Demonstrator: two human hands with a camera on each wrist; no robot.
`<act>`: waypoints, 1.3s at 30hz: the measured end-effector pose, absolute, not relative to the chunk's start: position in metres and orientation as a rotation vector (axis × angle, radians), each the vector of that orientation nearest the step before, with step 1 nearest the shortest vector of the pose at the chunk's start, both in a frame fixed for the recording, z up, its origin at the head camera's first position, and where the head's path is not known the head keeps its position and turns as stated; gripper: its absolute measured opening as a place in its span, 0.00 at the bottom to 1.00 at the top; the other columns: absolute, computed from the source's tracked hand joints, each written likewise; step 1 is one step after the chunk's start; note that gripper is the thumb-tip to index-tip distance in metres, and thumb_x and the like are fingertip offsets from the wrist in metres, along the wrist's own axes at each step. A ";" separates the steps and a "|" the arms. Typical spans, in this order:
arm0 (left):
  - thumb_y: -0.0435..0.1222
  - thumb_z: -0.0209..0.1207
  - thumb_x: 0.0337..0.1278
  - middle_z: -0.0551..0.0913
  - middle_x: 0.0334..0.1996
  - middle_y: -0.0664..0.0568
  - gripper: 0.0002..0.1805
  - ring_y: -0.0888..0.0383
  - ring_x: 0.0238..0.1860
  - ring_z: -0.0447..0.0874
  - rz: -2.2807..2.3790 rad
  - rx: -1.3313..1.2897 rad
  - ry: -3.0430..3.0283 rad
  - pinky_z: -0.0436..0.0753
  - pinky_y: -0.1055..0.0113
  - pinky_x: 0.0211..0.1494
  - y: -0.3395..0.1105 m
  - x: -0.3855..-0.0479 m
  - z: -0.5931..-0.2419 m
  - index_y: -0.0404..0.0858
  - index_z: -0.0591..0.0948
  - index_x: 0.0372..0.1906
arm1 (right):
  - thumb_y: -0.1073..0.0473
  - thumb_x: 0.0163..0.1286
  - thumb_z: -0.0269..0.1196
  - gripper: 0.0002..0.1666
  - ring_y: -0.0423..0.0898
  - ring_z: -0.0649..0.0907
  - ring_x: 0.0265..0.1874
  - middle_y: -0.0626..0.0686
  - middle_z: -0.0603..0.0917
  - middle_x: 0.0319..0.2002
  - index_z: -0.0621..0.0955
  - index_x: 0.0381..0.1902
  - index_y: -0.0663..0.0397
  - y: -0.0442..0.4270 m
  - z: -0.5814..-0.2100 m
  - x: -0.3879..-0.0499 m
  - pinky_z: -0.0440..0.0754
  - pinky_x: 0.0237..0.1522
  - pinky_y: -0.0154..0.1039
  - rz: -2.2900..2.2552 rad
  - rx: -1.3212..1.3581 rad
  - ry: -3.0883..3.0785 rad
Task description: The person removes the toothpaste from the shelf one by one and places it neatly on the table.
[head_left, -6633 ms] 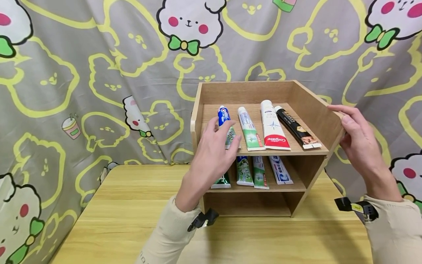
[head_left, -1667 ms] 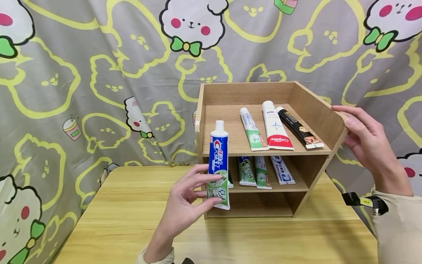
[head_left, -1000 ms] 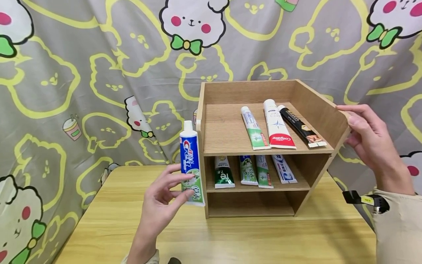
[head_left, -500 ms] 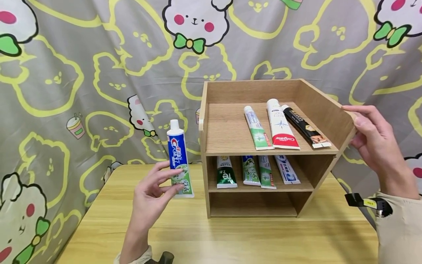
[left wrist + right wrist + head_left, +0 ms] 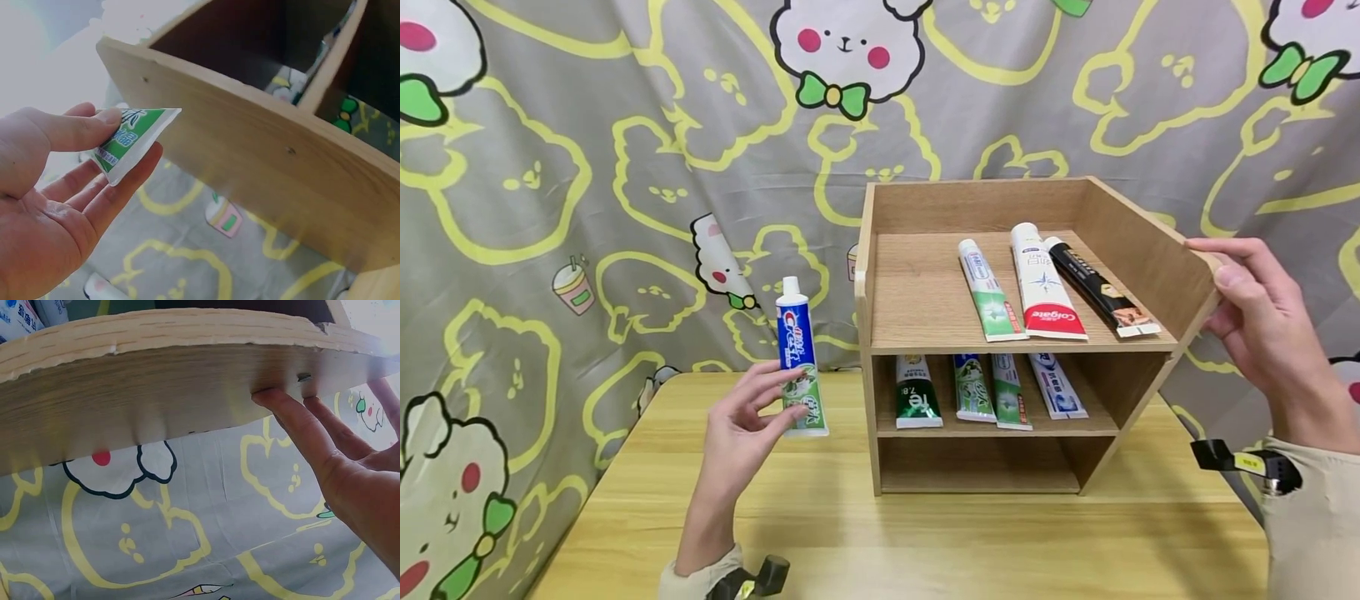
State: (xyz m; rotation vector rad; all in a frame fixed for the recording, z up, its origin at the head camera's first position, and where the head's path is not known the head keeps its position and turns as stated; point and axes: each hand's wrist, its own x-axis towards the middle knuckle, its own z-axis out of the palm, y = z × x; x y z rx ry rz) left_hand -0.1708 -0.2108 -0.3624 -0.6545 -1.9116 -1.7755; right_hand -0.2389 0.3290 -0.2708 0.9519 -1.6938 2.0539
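Observation:
My left hand (image 5: pixel 741 437) pinches a blue, white and green Crest toothpaste tube (image 5: pixel 797 333) between thumb and fingers. The tube stands cap up in the air, left of a wooden shelf unit (image 5: pixel 865 400). In the left wrist view its flat green end (image 5: pixel 134 140) sticks out past my thumb. My right hand (image 5: pixel 1262 308) rests its fingers on the outer right side of the unit, near the upper edge; the right wrist view shows fingertips touching that panel. A green-and-white tube (image 5: pixel 988 292), a Colgate tube (image 5: pixel 1041 283) and a black tube (image 5: pixel 1097 283) lie on the top level.
Several more tubes lie on the middle level, among them a dark green one (image 5: pixel 917 396) and a white-and-blue one (image 5: pixel 1056 387). Below is a bottom level (image 5: pixel 977 467). The unit stands on a wooden table (image 5: pixel 1000 542) before a patterned curtain (image 5: pixel 625 167).
My left hand took the Crest tube from the left of the top level, carried it down and leftward past the unit's side, and now holds it slightly farther off. The right hand stays on the unit.

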 end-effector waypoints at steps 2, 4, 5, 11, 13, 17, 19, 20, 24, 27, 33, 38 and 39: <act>0.16 0.66 0.55 0.77 0.58 0.44 0.23 0.55 0.51 0.88 -1.776 -0.631 -1.949 0.89 0.60 0.44 -0.212 -0.176 -0.367 0.28 0.82 0.58 | 0.74 0.79 0.40 0.25 0.50 0.81 0.43 0.61 0.72 0.59 0.68 0.70 0.69 0.329 -0.271 -0.239 0.88 0.33 0.35 2.058 0.941 -1.687; 0.18 0.66 0.57 0.77 0.58 0.44 0.23 0.55 0.51 0.88 -1.784 -0.619 -1.977 0.89 0.59 0.45 -0.214 -0.181 -0.371 0.28 0.82 0.59 | 0.73 0.79 0.41 0.24 0.49 0.80 0.42 0.61 0.72 0.58 0.68 0.70 0.69 0.328 -0.271 -0.238 0.87 0.32 0.35 2.045 0.922 -1.693; 0.18 0.66 0.58 0.77 0.58 0.44 0.23 0.54 0.51 0.88 -1.792 -0.615 -1.985 0.89 0.59 0.45 -0.214 -0.184 -0.373 0.29 0.82 0.59 | 0.73 0.79 0.42 0.24 0.49 0.80 0.42 0.61 0.72 0.58 0.68 0.70 0.69 0.327 -0.271 -0.237 0.87 0.32 0.34 2.040 0.912 -1.698; 0.22 0.66 0.61 0.77 0.59 0.44 0.23 0.54 0.50 0.88 -1.819 -0.559 -2.026 0.89 0.58 0.44 -0.219 -0.194 -0.387 0.31 0.81 0.61 | 0.69 0.80 0.47 0.23 0.48 0.80 0.38 0.62 0.73 0.54 0.66 0.69 0.73 0.320 -0.268 -0.232 0.85 0.29 0.33 2.019 0.789 -1.709; 0.23 0.66 0.61 0.77 0.60 0.44 0.22 0.54 0.48 0.88 -1.820 -0.529 -2.042 0.89 0.59 0.44 -0.219 -0.197 -0.391 0.32 0.81 0.61 | 0.69 0.80 0.48 0.24 0.48 0.80 0.37 0.62 0.74 0.53 0.66 0.69 0.74 0.319 -0.267 -0.232 0.85 0.28 0.33 2.023 0.769 -1.704; 0.24 0.67 0.61 0.76 0.61 0.45 0.23 0.53 0.48 0.87 -1.829 -0.481 -2.062 0.89 0.60 0.44 -0.220 -0.204 -0.400 0.33 0.82 0.61 | 0.69 0.80 0.47 0.24 0.49 0.79 0.39 0.63 0.73 0.56 0.66 0.69 0.73 0.319 -0.268 -0.232 0.85 0.30 0.33 2.020 0.780 -1.702; 0.24 0.68 0.61 0.77 0.61 0.45 0.23 0.52 0.48 0.87 -1.837 -0.476 -2.065 0.89 0.60 0.45 -0.220 -0.207 -0.403 0.33 0.83 0.61 | 0.69 0.80 0.47 0.24 0.49 0.79 0.40 0.63 0.72 0.58 0.66 0.70 0.73 0.319 -0.268 -0.232 0.85 0.30 0.33 2.008 0.765 -1.716; 0.24 0.68 0.60 0.77 0.60 0.44 0.23 0.52 0.48 0.87 -1.841 -0.477 -2.062 0.89 0.60 0.45 -0.220 -0.208 -0.404 0.33 0.83 0.61 | 0.69 0.80 0.47 0.24 0.49 0.79 0.41 0.63 0.71 0.58 0.65 0.70 0.73 0.319 -0.268 -0.232 0.85 0.31 0.33 2.002 0.761 -1.723; 0.24 0.67 0.61 0.78 0.57 0.42 0.23 0.51 0.48 0.87 -1.853 -0.498 -2.060 0.89 0.60 0.44 -0.221 -0.214 -0.410 0.33 0.82 0.62 | 0.69 0.80 0.46 0.24 0.49 0.80 0.41 0.62 0.72 0.58 0.66 0.70 0.72 0.320 -0.269 -0.232 0.86 0.31 0.33 1.992 0.768 -1.731; 0.25 0.68 0.61 0.79 0.57 0.42 0.23 0.52 0.49 0.87 -1.856 -0.482 -2.068 0.89 0.62 0.43 -0.222 -0.217 -0.417 0.34 0.83 0.62 | 0.70 0.80 0.45 0.23 0.50 0.80 0.41 0.63 0.72 0.57 0.67 0.70 0.70 0.320 -0.270 -0.234 0.86 0.31 0.34 2.022 0.825 -1.703; 0.28 0.69 0.62 0.80 0.60 0.44 0.24 0.53 0.51 0.87 -1.845 -0.449 -2.099 0.89 0.65 0.43 -0.222 -0.224 -0.424 0.37 0.83 0.63 | 0.68 0.80 0.48 0.24 0.49 0.80 0.41 0.63 0.72 0.56 0.65 0.69 0.74 0.319 -0.269 -0.229 0.85 0.32 0.32 2.014 0.738 -1.698; 0.27 0.69 0.62 0.81 0.59 0.43 0.23 0.53 0.53 0.86 -1.808 -0.432 -2.111 0.87 0.67 0.50 -0.224 -0.227 -0.430 0.37 0.83 0.62 | 0.67 0.80 0.48 0.25 0.49 0.79 0.42 0.64 0.71 0.58 0.64 0.70 0.75 0.317 -0.269 -0.230 0.85 0.32 0.32 2.024 0.724 -1.693; 0.27 0.68 0.62 0.81 0.59 0.43 0.23 0.53 0.52 0.86 -1.807 -0.430 -2.113 0.87 0.67 0.51 -0.224 -0.227 -0.432 0.36 0.83 0.62 | 0.67 0.80 0.48 0.24 0.49 0.79 0.42 0.64 0.71 0.59 0.65 0.70 0.74 0.317 -0.269 -0.232 0.85 0.32 0.33 2.031 0.738 -1.688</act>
